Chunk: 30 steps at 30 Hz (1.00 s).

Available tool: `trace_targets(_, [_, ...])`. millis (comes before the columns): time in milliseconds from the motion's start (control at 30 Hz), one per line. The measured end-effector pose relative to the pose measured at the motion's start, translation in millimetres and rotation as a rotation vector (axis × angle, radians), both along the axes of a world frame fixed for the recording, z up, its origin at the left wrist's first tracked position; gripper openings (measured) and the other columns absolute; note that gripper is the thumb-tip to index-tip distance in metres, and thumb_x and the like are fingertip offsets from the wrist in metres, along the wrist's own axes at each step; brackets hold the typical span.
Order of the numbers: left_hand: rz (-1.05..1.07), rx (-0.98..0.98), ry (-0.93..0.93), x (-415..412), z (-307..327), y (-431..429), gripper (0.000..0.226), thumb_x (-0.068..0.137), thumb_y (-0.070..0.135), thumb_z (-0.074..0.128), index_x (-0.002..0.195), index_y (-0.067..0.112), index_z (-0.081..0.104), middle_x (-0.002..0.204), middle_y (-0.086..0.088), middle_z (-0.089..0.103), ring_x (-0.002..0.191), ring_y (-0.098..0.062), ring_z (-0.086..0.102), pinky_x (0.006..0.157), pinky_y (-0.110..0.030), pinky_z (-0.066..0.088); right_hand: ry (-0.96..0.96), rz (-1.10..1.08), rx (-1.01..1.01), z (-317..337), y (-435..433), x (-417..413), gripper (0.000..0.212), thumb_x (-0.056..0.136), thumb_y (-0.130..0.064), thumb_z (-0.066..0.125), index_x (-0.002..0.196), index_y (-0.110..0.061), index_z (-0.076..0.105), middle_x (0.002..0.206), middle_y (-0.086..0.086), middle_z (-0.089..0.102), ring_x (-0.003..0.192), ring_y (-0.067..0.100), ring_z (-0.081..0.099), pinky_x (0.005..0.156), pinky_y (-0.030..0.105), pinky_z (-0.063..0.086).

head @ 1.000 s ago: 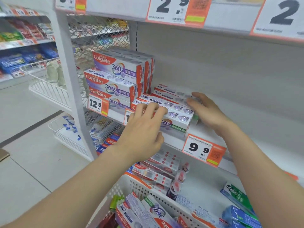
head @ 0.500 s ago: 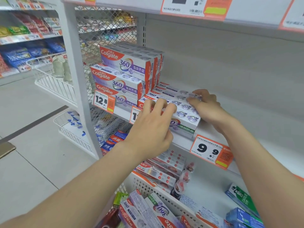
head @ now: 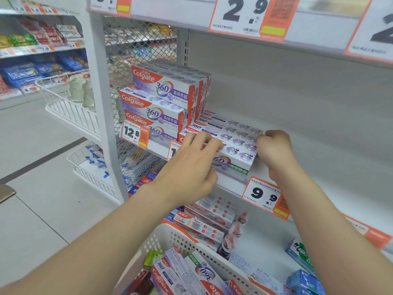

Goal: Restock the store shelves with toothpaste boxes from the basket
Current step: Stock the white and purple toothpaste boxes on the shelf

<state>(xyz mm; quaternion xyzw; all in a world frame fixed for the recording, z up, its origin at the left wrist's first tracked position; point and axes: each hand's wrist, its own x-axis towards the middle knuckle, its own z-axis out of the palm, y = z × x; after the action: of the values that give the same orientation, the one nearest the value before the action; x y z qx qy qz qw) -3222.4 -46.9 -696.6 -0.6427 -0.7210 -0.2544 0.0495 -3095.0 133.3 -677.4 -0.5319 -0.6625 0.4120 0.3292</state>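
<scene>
A low row of toothpaste boxes lies flat on the middle shelf, right of a taller stack of Colgate 360 boxes. My left hand rests on the front box with its fingers curled over the top left edge. My right hand is closed against the right ends of the row. A white perforated basket at the bottom holds more toothpaste boxes.
Price tags 12.8 and 9.9 hang on the shelf lip. The shelf to the right of the row is bare. The lower shelf holds red-and-white boxes and blue-green boxes. Wire baskets hang at the left by the aisle.
My right hand has curled from flat fingers into a closed grip at the right ends of the row. My left hand has stayed on the front box.
</scene>
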Motion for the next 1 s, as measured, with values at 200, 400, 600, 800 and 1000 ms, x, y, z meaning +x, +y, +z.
trace_targets(200, [0.117, 0.169, -0.106, -9.4, 14.6, -8.4, 0.028, 0.093, 0.023, 0.059, 0.12, 0.02, 0.056, 0.122, 0.0, 0.048, 0.113, -0.024, 0.05, 0.091, -0.043, 0.047, -0.345, 0.052, 0.475, -3.4, -46.4, -9.8, 0.045, 0.093, -0.018, 0.051, 0.135, -0.003, 0.056, 0.13, 0.028, 0.054, 0.122, 0.047, 0.047, 0.103, 0.046, 0.039])
trace_targets(400, [0.37, 0.322, -0.181, -32.7, 26.3, -17.1, 0.049, 0.08, 0.025, 0.061, 0.126, 0.012, 0.051, 0.126, -0.01, 0.047, 0.114, -0.034, 0.047, 0.098, -0.053, 0.044, -0.115, 0.352, 0.727, 17.7, -91.5, -49.7, 0.049, 0.102, -0.021, 0.06, 0.148, -0.012, 0.046, 0.141, 0.007, 0.057, 0.133, 0.025, 0.048, 0.104, 0.027, 0.033])
trace_targets(600, [0.353, 0.024, -0.215, -47.9, 21.6, -23.6, 0.098, 0.083, 0.021, 0.066, 0.165, 0.017, 0.012, 0.174, -0.004, -0.003, 0.16, -0.028, 0.008, 0.121, -0.059, 0.028, -0.07, 0.318, 0.595, 49.2, -77.7, -104.2, 0.027, 0.097, -0.025, 0.066, 0.121, -0.015, 0.059, 0.109, -0.001, 0.07, 0.108, 0.028, 0.063, 0.078, 0.028, 0.035])
trace_targets(800, [0.349, 0.033, -0.26, -63.6, 19.7, -22.1, 0.095, 0.083, 0.018, 0.064, 0.165, 0.019, 0.015, 0.175, -0.004, -0.006, 0.161, -0.028, 0.01, 0.12, -0.057, 0.032, -0.109, 0.314, 0.471, 50.4, -88.8, -127.6, 0.021, 0.104, -0.01, 0.052, 0.124, -0.004, 0.052, 0.104, 0.017, 0.065, 0.106, 0.043, 0.059, 0.063, 0.027, 0.022])
trace_targets(1000, [0.349, 0.019, -0.23, -70.2, 22.0, -16.5, 0.096, 0.084, 0.016, 0.065, 0.164, 0.025, 0.013, 0.175, 0.006, -0.009, 0.162, -0.026, -0.004, 0.124, -0.062, 0.016, -0.084, 0.344, 0.326, 43.4, -94.7, -130.0, 0.06, 0.091, 0.001, 0.046, 0.148, 0.0, 0.029, 0.121, 0.02, 0.063, 0.093, 0.036, 0.06, 0.072, 0.035, 0.041])
